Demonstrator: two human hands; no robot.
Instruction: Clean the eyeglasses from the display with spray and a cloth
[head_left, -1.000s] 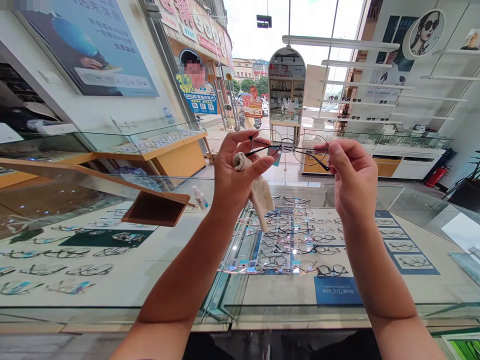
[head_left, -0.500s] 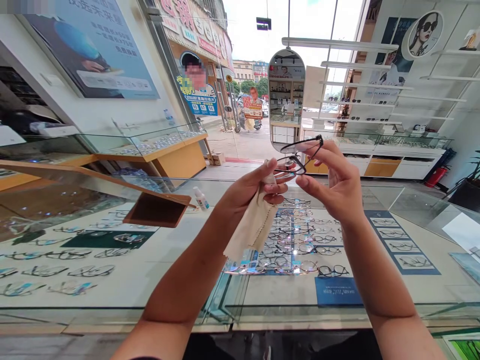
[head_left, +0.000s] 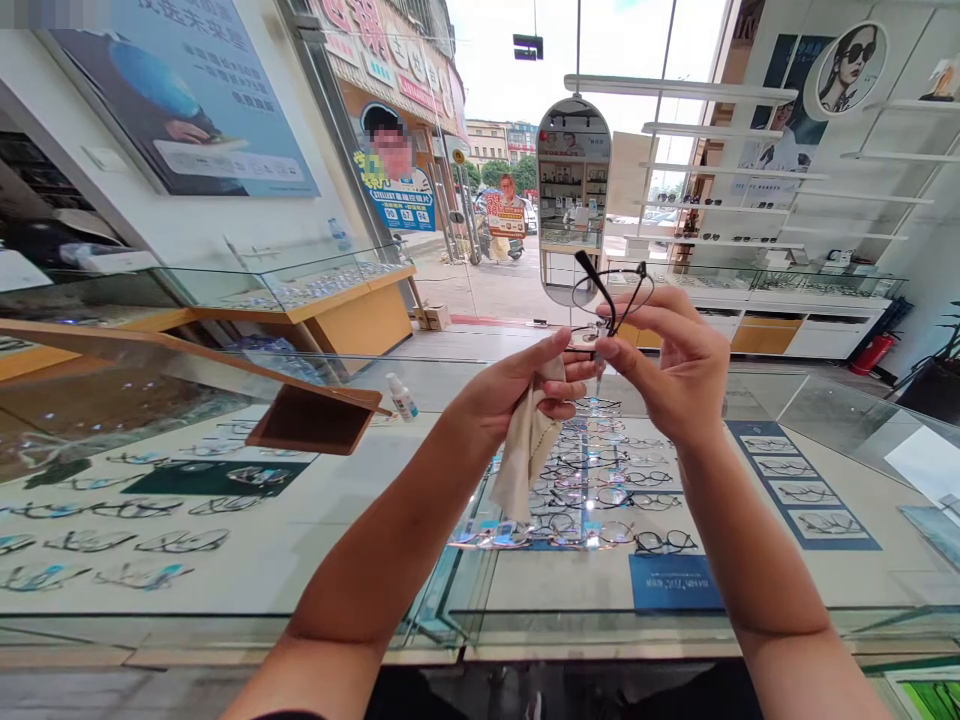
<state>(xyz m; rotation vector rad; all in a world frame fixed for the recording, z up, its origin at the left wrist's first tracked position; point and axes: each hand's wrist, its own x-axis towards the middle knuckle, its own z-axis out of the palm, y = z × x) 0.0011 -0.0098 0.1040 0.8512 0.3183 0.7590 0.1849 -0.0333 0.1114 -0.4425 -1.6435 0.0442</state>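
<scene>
My right hand (head_left: 679, 345) pinches a pair of dark-rimmed eyeglasses (head_left: 602, 316) between thumb and fingers, raised above the glass counter. The frame is tilted, one round rim up and one temple arm toward me. A cream lens cloth (head_left: 520, 455) hangs down from my left hand (head_left: 534, 378), whose fingers are closed on it. My left fingertips lie close beside the lower rim, partly overlapping it; whether they touch it I cannot tell. Below both hands, several rows of display eyeglasses (head_left: 615, 500) lie inside the counter.
A small white spray bottle (head_left: 402, 397) stands on the counter, right of a brown wooden panel (head_left: 313, 418). An oval mirror (head_left: 574, 200) hangs ahead. More frames lie at left, and a blue tray (head_left: 806, 485) of frames lies at right.
My right hand has turned the eyeglasses more upright, shifting its grip nearer the middle of the frame. My left hand has moved slightly right, and the cloth hangs narrower.
</scene>
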